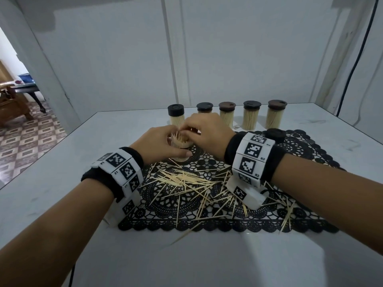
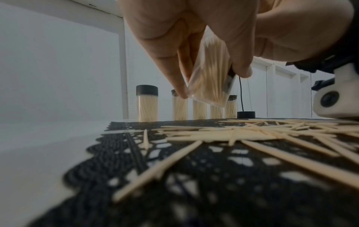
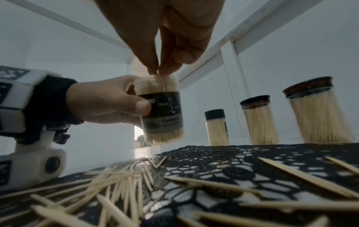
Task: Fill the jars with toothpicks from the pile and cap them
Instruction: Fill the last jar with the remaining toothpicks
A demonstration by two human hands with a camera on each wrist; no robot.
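From the head view, the left hand [image 1: 159, 141] grips an uncapped jar [image 1: 182, 145] above the black lace mat [image 1: 300, 154], while the right hand [image 1: 207, 131] pinches toothpicks at its mouth; loose toothpicks [image 1: 186, 179] lie scattered on the mat, five capped jars [image 1: 251, 118] stand behind and a loose cap [image 1: 275, 134] sits right. The left wrist view shows the jar [image 2: 209, 79] tilted, clear of the mat [image 2: 136, 138]. In the right wrist view the left hand's thumb [image 3: 139, 106] presses the jar's dark label [image 3: 165, 106], and the right hand's fingertips [image 3: 153, 69] pinch toothpicks at the rim.

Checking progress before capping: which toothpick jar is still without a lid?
The jar gripped in the left hand, above the black mat. The five jars in the back row are all capped.
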